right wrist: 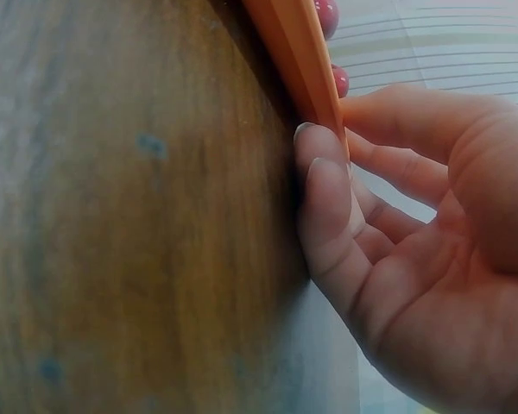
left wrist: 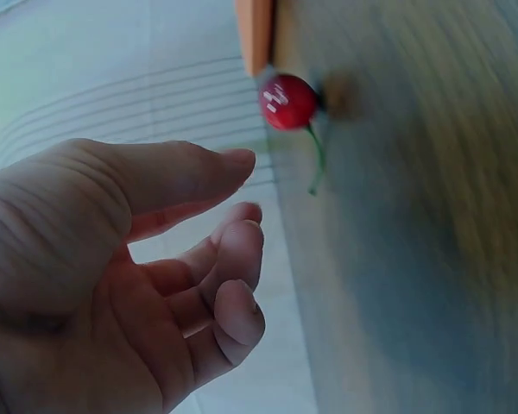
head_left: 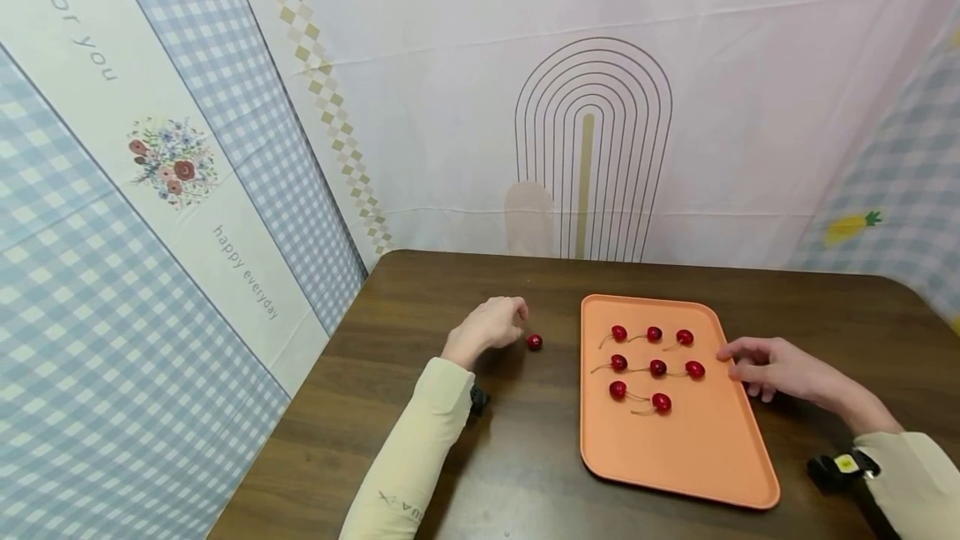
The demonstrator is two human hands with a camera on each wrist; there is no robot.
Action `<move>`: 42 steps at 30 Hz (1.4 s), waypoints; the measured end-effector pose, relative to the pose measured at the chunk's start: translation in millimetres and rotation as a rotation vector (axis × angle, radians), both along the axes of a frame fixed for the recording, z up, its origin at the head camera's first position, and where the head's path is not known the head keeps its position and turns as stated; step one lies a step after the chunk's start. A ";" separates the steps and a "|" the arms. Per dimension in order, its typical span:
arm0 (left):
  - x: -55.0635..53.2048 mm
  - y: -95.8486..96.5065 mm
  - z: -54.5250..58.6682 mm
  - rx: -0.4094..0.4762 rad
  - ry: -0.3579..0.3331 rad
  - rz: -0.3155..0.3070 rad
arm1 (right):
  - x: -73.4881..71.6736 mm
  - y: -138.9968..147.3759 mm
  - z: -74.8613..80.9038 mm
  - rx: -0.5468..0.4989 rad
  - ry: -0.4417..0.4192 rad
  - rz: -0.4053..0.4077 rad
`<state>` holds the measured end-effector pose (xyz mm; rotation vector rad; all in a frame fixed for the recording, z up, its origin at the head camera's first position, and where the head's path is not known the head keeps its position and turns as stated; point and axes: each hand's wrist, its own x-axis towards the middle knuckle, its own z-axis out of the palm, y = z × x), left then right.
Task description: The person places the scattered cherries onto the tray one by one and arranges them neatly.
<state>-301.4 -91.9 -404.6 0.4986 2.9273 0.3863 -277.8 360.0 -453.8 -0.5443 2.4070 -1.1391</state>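
A single red cherry (head_left: 534,342) lies on the dark wooden table, left of the orange tray (head_left: 675,457). Just beside this cherry hovers my left hand (head_left: 491,325), its fingers loosely bent and holding nothing. In the left wrist view the cherry (left wrist: 287,102) shows a green stem and is apart from the thumb and fingertips. My right hand (head_left: 787,369) grips the tray's right rim. The right wrist view has its thumb on one side of the rim (right wrist: 298,65) and bent fingers on the other. Several stemmed cherries (head_left: 657,368) lie in rows on the tray.
The brown wooden table (head_left: 517,473) runs back to a pale printed cloth (head_left: 450,132). A blue checked cloth (head_left: 112,315) hangs along the left side. Each wrist wears a black strapped device, such as the one on the right (head_left: 828,472).
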 end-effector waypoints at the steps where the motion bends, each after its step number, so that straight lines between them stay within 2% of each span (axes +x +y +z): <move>1: -1.2 -1.4 -1.3 0.000 0.000 0.003 | -0.1 0.3 -0.3 -0.001 -0.002 0.000; 11: -15.1 -7.8 -12.6 -0.044 -0.033 -0.002 | -0.3 0.0 1.3 0.001 -0.013 -0.012; 16: -16.9 -6.0 -16.3 -0.048 -0.073 -0.004 | 0.9 -0.5 1.2 0.002 -0.020 -0.016; 22: -18.4 -6.7 -20.7 -0.040 -0.073 0.011 | 0.8 -1.6 0.5 -0.002 -0.026 -0.016; 26: -18.9 -7.6 -21.0 -0.032 -0.089 0.026 | -0.2 -1.6 0.7 0.000 -0.020 -0.012; 33: -16.9 -7.1 -18.2 -0.032 -0.101 0.009 | -0.2 0.2 0.9 -0.008 -0.019 -0.005; 37: -16.8 -7.4 -18.0 -0.038 -0.151 0.004 | -0.2 0.4 0.2 -0.009 -0.016 -0.003; 42: -18.3 -6.1 -17.3 -0.086 -0.205 -0.027 | -0.4 0.8 0.2 -0.006 -0.015 -0.006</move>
